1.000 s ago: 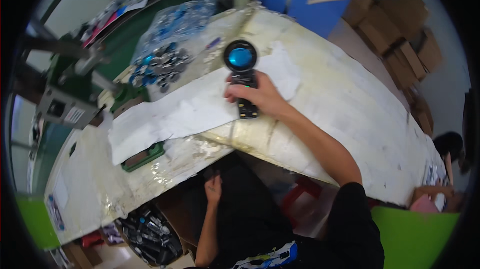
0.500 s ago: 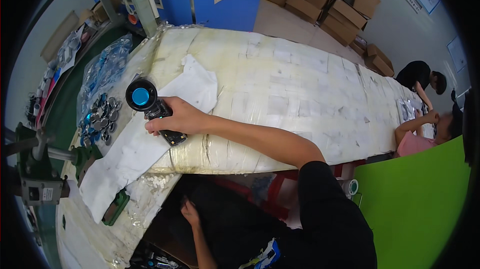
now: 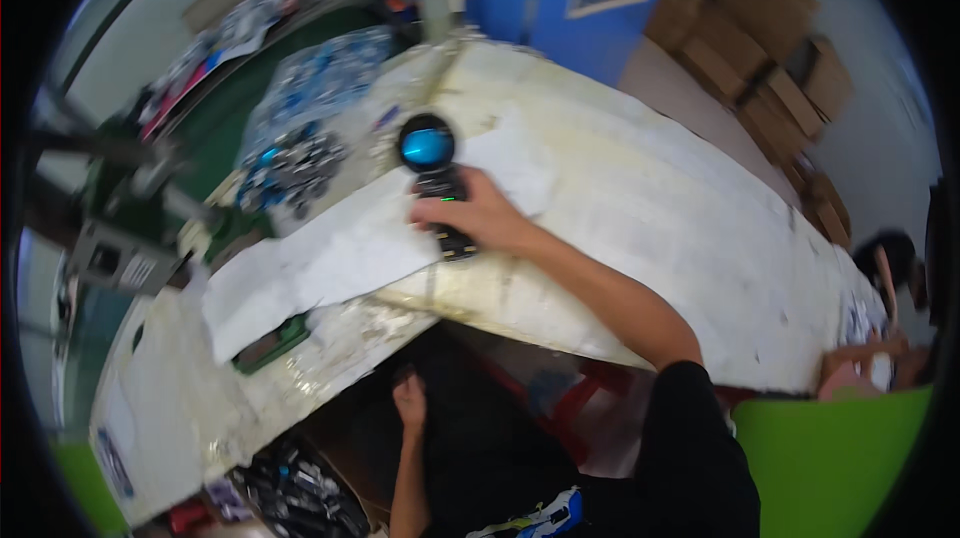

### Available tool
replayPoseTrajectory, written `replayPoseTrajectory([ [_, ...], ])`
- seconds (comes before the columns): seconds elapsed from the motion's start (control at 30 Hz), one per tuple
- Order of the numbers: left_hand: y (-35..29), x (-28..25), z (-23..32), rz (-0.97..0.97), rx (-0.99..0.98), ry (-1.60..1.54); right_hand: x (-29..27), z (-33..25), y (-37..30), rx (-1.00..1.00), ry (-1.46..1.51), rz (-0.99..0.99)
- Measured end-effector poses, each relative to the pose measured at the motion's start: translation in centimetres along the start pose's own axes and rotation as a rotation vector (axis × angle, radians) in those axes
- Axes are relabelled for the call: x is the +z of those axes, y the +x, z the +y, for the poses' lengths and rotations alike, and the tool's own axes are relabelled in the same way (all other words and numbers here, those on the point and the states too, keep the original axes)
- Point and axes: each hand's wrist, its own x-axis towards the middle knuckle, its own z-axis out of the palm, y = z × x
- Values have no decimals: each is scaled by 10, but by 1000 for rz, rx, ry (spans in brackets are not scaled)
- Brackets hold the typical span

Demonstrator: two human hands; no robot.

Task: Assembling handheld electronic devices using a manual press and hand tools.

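Now black device (image 3: pixel 437 181) nearer mid-view

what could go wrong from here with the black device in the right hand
The black device might slip, since only the right hand holds it; the left hand is down below the bench edge.

If swung left, it could knock the loose silver and blue round pieces lying beyond the white cloth.

The cloth looks loosely laid, so it could bunch or slide if dragged.
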Motion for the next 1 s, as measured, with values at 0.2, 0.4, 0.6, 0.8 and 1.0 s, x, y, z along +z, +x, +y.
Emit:
replayPoseTrajectory([
  [0.2,-1,11,-24,34,33,139,8,-1,-6,-11,-135,160],
  [0.4,-2,22,-12,9,51,29,-17,15,-10,-75,-49,146],
  [0.6,-6,37,-20,58,161,-91,-26,23,-5,-89,18,90],
  [0.8,-8,31,0,22,157,-113,-26,23,1,-123,-60,77],
  [1.0,-9,24,7,11,160,-90,-27,23,2,-108,-16,87],
])
